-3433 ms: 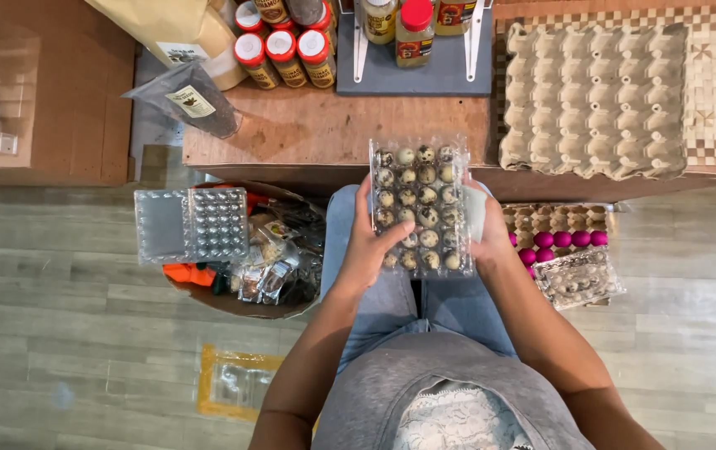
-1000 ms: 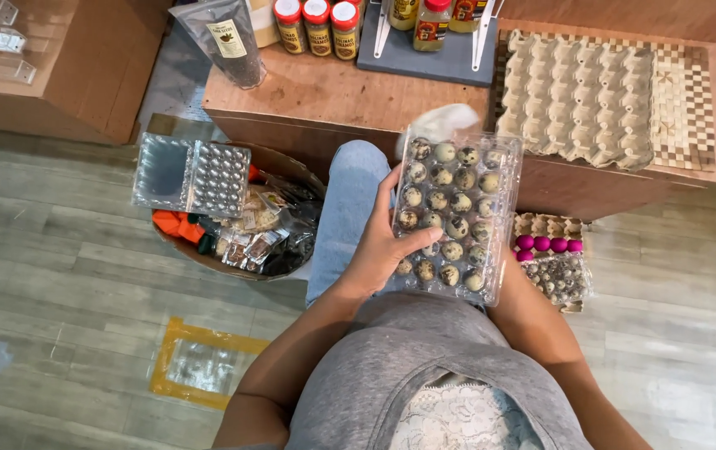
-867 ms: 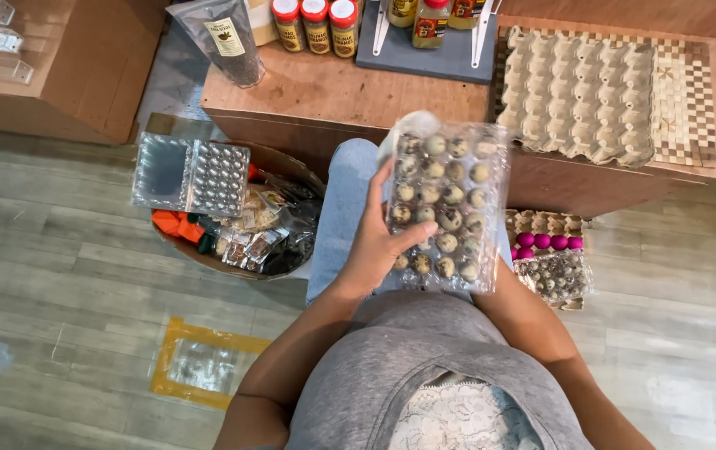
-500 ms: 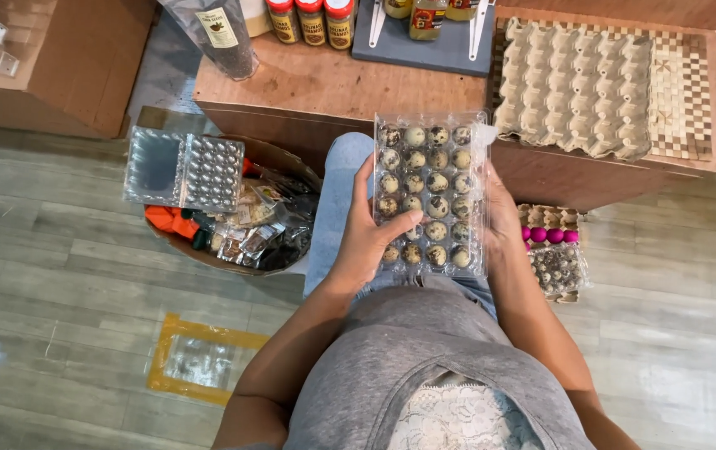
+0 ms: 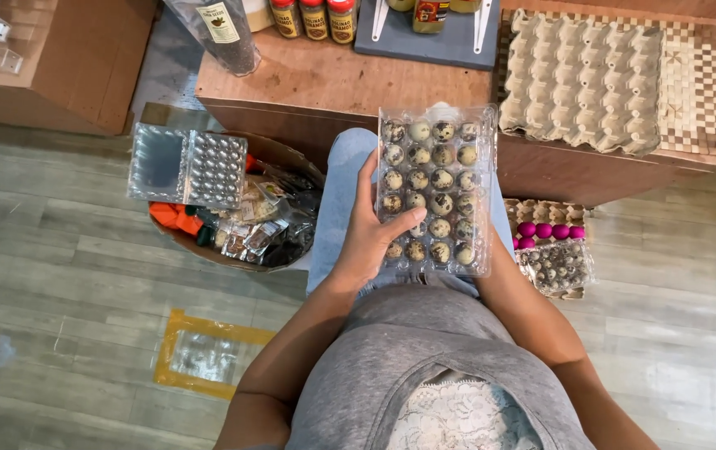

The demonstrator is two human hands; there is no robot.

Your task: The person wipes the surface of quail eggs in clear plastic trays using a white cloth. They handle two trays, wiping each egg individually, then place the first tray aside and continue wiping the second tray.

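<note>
Grey wood-look plank flooring [image 5: 66, 275] fills the lower view; a low wooden table [image 5: 333, 83] spans the top edge.

Held item: a clear plastic quail-egg carton [image 5: 436, 190], rectangular, lid shut, held above the person's lap just in front of the table edge. Small speckled eggs in cream, tan and dark brown sit in rows of four in its moulded cells. The plastic is glossy, with a flat rim around all sides.

Left hand [image 5: 370, 242]: closed on the carton's left lower edge, thumb lying across the clear lid, fingers under the base.

Right hand: hidden behind the carton's right side; only the forearm [image 5: 533, 321] shows, so its grip cannot be determined.

Surroundings:
- Grey pulp egg tray [image 5: 583, 79] on the table, upper right, resting on a woven checked mat [image 5: 695, 92].
- Spice jars with red lids [image 5: 315, 17] and a grey tray [image 5: 441, 42] at the table's far edge.
- Round basket [image 5: 241, 225] of wrappers on the floor to the left, with an open empty plastic carton [image 5: 187, 167] across it.
- Pink eggs [image 5: 545, 232] in a tray on the floor to the right
</note>
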